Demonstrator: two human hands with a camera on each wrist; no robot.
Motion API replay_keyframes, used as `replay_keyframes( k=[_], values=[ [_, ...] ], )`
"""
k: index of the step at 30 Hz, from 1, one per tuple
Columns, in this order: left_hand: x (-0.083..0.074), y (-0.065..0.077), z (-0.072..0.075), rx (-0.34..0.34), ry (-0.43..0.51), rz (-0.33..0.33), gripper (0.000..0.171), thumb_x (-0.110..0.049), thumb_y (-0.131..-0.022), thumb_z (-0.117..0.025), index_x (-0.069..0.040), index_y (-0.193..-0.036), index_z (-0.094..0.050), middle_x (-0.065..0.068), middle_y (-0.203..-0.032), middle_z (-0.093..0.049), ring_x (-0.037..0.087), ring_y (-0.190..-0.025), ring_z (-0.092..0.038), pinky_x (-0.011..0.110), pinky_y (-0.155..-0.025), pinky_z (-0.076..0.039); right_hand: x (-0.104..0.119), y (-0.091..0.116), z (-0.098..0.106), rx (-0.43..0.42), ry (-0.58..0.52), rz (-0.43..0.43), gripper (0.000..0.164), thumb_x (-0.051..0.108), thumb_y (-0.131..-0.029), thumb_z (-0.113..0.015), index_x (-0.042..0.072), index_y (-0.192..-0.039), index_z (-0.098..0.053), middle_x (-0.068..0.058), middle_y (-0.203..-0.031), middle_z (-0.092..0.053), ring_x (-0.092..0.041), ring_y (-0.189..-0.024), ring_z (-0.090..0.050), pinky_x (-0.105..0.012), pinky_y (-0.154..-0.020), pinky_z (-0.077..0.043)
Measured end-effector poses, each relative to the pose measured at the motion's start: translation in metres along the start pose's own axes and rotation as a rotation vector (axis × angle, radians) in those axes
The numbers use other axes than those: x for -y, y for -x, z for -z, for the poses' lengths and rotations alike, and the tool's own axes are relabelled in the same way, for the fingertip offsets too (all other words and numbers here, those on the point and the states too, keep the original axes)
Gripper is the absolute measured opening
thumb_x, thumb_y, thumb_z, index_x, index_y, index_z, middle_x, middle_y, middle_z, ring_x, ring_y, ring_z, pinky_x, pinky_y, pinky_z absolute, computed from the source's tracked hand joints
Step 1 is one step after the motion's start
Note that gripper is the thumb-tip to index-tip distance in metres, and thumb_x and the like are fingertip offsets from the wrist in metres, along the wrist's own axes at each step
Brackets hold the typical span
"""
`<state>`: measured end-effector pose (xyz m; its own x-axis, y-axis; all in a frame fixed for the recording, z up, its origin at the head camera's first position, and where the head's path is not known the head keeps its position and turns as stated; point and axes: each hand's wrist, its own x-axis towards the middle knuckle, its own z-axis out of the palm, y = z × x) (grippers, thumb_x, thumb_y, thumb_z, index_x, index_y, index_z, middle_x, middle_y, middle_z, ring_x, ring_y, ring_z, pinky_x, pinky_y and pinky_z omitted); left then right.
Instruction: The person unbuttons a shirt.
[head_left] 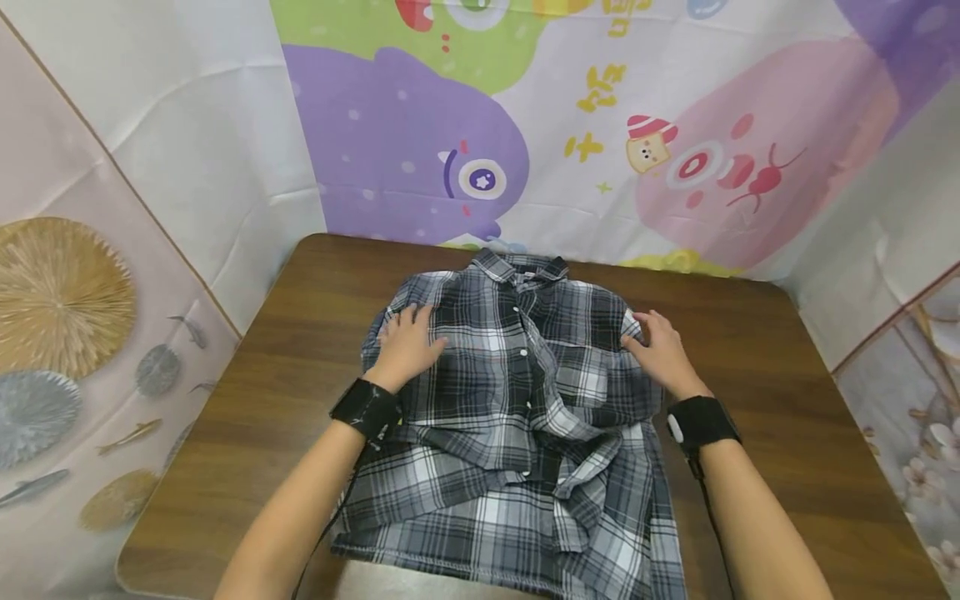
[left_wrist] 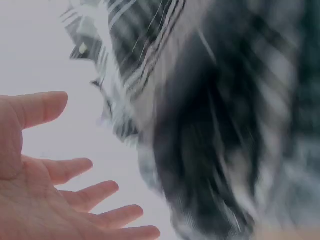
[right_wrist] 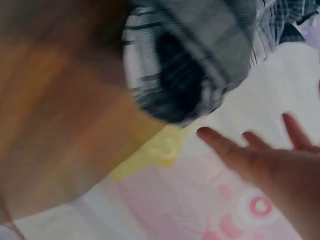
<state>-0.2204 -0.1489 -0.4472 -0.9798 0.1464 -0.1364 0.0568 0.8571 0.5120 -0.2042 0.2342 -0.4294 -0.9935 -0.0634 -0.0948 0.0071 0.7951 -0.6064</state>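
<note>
A grey, black and white plaid button-up shirt [head_left: 480, 375] lies front up, its collar at the far side and its lower part rumpled. My left hand [head_left: 407, 343] is over the shirt's left shoulder area, fingers spread; in the left wrist view the same hand [left_wrist: 65, 195] shows straight, parted fingers beside blurred plaid cloth [left_wrist: 200, 100]. By the sleeve on the right, my right hand [head_left: 662, 354] has its fingertips at the cloth's edge. In the right wrist view that hand [right_wrist: 265, 160] has extended fingers just off the sleeve's round opening [right_wrist: 180, 75], holding nothing.
Under the shirt is a brown wooden table [head_left: 750, 350] with rounded corners. A cartoon-printed backdrop [head_left: 585, 192] hangs along its far edge, and patterned cloth panels [head_left: 202, 142] stand at both sides. Black bands [head_left: 367, 408] with cables circle both wrists.
</note>
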Motion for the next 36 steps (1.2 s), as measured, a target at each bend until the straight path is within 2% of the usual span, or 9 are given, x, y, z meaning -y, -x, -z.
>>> replay_keyframes(
  k=[5, 8, 12, 15, 17, 21, 24, 31, 36],
  values=[
    [0.037, 0.027, 0.021, -0.065, 0.069, 0.082, 0.074, -0.032, -0.092, -0.055, 0.01, -0.142, -0.02, 0.035, -0.138, -0.023, 0.051, -0.124, -0.026, 0.061, -0.099, -0.029, -0.017, 0.032, 0.004, -0.111, -0.065, -0.144, 0.057, 0.02, -0.095, -0.048, -0.016, -0.134, -0.027, -0.039, -0.132, -0.031, -0.051, -0.12, -0.033, -0.057, -0.098, -0.031],
    [0.057, 0.041, 0.027, -0.07, 0.145, 0.136, 0.077, -0.029, -0.091, -0.056, 0.018, -0.137, -0.017, 0.04, -0.13, -0.026, 0.053, -0.117, -0.031, 0.057, -0.097, -0.032, -0.028, 0.048, -0.003, -0.085, -0.195, -0.243, 0.059, 0.025, -0.097, -0.044, -0.017, -0.132, -0.021, -0.036, -0.124, -0.036, -0.041, -0.108, -0.046, -0.046, -0.088, -0.045],
    [0.077, 0.054, 0.029, 0.071, 0.301, 0.198, 0.078, -0.028, -0.09, -0.058, 0.021, -0.134, -0.017, 0.034, -0.111, -0.049, 0.041, -0.1, -0.049, 0.051, -0.092, -0.04, -0.039, 0.062, -0.016, 0.02, -0.381, -0.288, 0.063, 0.028, -0.098, -0.042, -0.018, -0.132, -0.013, -0.033, -0.121, -0.038, -0.02, -0.091, -0.056, -0.031, -0.075, -0.054],
    [0.086, 0.058, 0.025, 0.197, 0.405, 0.227, 0.078, -0.026, -0.088, -0.061, 0.02, -0.135, -0.02, 0.029, -0.105, -0.058, 0.033, -0.092, -0.057, 0.046, -0.09, -0.045, -0.044, 0.066, -0.025, 0.08, -0.443, -0.281, 0.068, 0.028, -0.098, -0.046, -0.017, -0.135, -0.011, -0.035, -0.127, -0.035, -0.021, -0.096, -0.057, -0.028, -0.077, -0.053],
    [0.089, 0.059, 0.02, 0.226, 0.45, 0.231, 0.073, -0.023, -0.087, -0.063, 0.019, -0.135, -0.026, 0.027, -0.114, -0.059, 0.031, -0.099, -0.059, 0.044, -0.091, -0.046, -0.045, 0.068, -0.03, 0.111, -0.445, -0.28, 0.072, 0.027, -0.096, -0.05, -0.014, -0.139, -0.01, -0.036, -0.136, -0.03, -0.03, -0.109, -0.052, -0.033, -0.084, -0.051],
    [0.092, 0.055, 0.007, 0.192, 0.485, 0.233, 0.033, -0.018, -0.084, -0.066, 0.005, -0.104, -0.055, 0.012, -0.09, -0.061, 0.021, -0.079, -0.059, 0.03, -0.071, -0.048, -0.047, 0.068, -0.035, 0.169, -0.427, -0.274, 0.078, 0.021, -0.091, -0.058, -0.009, -0.143, -0.008, -0.033, -0.144, -0.023, -0.043, -0.128, -0.034, -0.048, -0.099, -0.039],
    [0.092, 0.053, -0.001, 0.188, 0.517, 0.182, 0.02, -0.013, -0.083, -0.065, 0.001, -0.089, -0.053, 0.005, -0.083, -0.055, 0.017, -0.075, -0.05, 0.027, -0.064, -0.04, -0.048, 0.069, -0.037, 0.21, -0.415, -0.232, 0.078, 0.011, -0.086, -0.061, -0.01, -0.143, -0.011, -0.034, -0.143, -0.027, -0.045, -0.129, -0.032, -0.052, -0.103, -0.032],
    [0.089, 0.049, -0.009, 0.213, 0.59, 0.007, 0.035, -0.006, -0.087, -0.054, 0.005, -0.119, -0.044, 0.025, -0.124, -0.05, 0.035, -0.119, -0.045, 0.044, -0.099, -0.036, -0.05, 0.07, -0.034, 0.127, -0.334, -0.153, 0.047, 0.001, -0.084, -0.054, -0.016, -0.127, -0.041, -0.025, -0.112, -0.059, -0.025, -0.1, -0.057, -0.031, -0.082, -0.046],
    [0.08, 0.042, -0.008, 0.226, 0.623, 0.084, 0.029, -0.021, -0.094, -0.052, 0.005, -0.107, -0.053, 0.008, -0.098, -0.054, 0.018, -0.089, -0.051, 0.028, -0.078, -0.041, -0.045, 0.066, -0.035, -0.033, -0.389, -0.224, 0.033, 0.012, -0.091, -0.052, -0.012, -0.114, -0.055, 0.001, -0.085, -0.064, -0.001, -0.073, -0.052, -0.02, -0.066, -0.045]
  ],
)
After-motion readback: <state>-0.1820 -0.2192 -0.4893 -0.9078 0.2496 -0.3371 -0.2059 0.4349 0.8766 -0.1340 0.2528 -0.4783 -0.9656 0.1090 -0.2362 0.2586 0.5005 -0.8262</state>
